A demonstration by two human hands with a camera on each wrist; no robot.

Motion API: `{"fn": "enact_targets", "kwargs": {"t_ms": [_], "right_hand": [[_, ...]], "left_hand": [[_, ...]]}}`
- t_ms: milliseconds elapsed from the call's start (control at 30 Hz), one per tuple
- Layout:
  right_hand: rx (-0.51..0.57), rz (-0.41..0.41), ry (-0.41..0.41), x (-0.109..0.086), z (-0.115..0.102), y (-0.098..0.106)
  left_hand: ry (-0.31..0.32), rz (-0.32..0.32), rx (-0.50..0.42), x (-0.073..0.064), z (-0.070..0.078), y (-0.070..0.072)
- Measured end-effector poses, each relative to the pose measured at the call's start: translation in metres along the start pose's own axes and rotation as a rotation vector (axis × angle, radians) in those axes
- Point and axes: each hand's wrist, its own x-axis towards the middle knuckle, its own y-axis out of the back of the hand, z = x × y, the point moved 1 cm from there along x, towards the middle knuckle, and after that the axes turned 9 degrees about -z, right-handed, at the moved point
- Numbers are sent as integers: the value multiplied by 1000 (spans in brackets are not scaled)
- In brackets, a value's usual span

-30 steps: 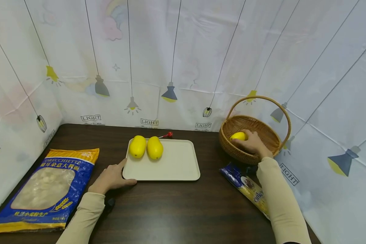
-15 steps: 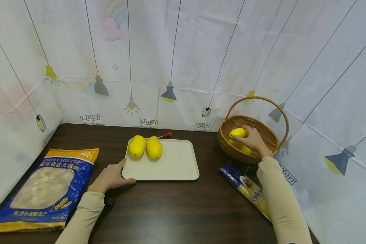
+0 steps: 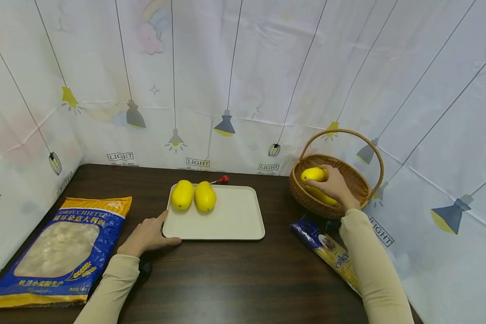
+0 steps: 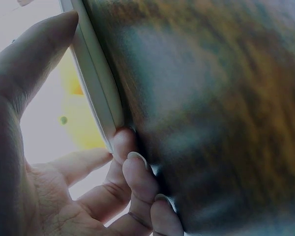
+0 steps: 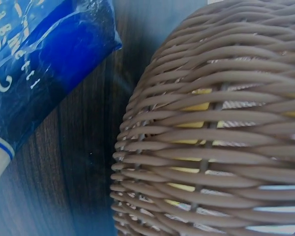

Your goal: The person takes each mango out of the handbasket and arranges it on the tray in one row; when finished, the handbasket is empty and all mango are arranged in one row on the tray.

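Head view: right hand (image 3: 335, 185), gripping one fruit (image 3: 312, 174) above a lower fruit (image 3: 321, 196), inside the basket (image 3: 297, 189). Likely hazards: smooth skin slipping from the fingers; fruit catching the handle (image 3: 348, 131). Left hand (image 3: 147, 236), holding a corner of the tray (image 3: 231, 218); a jolt could roll its two fruits (image 3: 182, 195). Worktop (image 3: 227, 279), dark wood; lamp-print curtain (image 3: 202, 54) behind.

Left-wrist view: thumb at tray rim; worktop glossy, blurred.

Right-wrist view: wicker wall, blue pack (image 5: 64, 54) near; hand unseen.
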Motion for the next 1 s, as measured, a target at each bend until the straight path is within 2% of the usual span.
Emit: {"fn": "enact_targets", "kwargs": {"t_ms": [467,667,1000], "right_hand": [[-12,2,43,1,-17,-4],[-19,12,75,4,-29,-10],[74,-33,206,7,-57,-23]], "left_hand": [[-11,5,-9,3,-2,1],[-11,-3,-1,-1,1,2],[1,-12,-12,1,1,1]]}}
